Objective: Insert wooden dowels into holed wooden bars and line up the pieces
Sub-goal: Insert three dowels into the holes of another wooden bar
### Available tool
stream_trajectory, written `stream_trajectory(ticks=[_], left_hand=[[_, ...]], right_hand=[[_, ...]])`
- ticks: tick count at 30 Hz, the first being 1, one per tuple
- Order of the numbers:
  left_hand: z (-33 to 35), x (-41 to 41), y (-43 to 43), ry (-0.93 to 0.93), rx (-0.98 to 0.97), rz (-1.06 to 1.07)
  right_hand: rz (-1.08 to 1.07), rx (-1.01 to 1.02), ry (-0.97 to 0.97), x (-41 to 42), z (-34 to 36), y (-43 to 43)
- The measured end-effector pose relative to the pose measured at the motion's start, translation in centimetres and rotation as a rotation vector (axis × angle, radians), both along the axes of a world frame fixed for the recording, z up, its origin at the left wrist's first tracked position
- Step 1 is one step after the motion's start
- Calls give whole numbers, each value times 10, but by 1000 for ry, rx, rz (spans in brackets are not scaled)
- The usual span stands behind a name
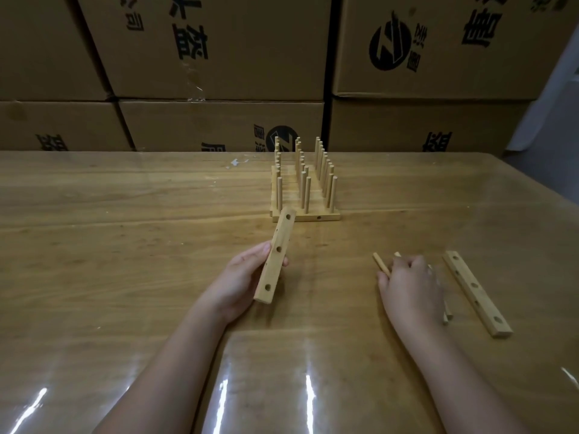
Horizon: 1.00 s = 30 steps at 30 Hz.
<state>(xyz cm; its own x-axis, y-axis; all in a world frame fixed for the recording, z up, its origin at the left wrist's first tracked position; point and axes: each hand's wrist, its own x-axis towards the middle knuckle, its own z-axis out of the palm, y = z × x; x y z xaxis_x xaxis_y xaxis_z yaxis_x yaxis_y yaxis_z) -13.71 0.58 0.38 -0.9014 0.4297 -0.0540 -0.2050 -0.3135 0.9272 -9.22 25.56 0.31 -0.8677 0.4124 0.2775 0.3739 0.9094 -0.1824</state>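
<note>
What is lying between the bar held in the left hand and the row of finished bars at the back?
Nothing visible. The held bar in the left hand points toward the finished row, its far end close to it; only table lies between.

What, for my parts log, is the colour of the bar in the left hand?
The holed wooden bar is pale natural wood; head view.
</note>
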Motion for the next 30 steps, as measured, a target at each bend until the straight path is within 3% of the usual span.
stream_trajectory(ticks=[7,10,12,15,18,20,26,30], left_hand=[[-1,0,1,-10,43,-14],[-1,-1,0,-12,25,-20],[0,0,-1,-6,-8,-35],[2,0,0,12,-55,-45],[4,1,0,52,-101,-36],[6,3,0,73,-143,-52],[14,8,2,112,-220,-106],[16,9,2,110,-249,-139]], right_hand=[[9,-34,34,0,0,0],[60,-118,211,0,2,-2],[153,-304,410,0,3,-5],[267,-738,633,1,8,-10],[299,-1198,677,1,12,-15],[289,-1424,589,0,13,-15],[406,-1846,442,0,10,-22],[483,-1893,428,-2,7,-27]])
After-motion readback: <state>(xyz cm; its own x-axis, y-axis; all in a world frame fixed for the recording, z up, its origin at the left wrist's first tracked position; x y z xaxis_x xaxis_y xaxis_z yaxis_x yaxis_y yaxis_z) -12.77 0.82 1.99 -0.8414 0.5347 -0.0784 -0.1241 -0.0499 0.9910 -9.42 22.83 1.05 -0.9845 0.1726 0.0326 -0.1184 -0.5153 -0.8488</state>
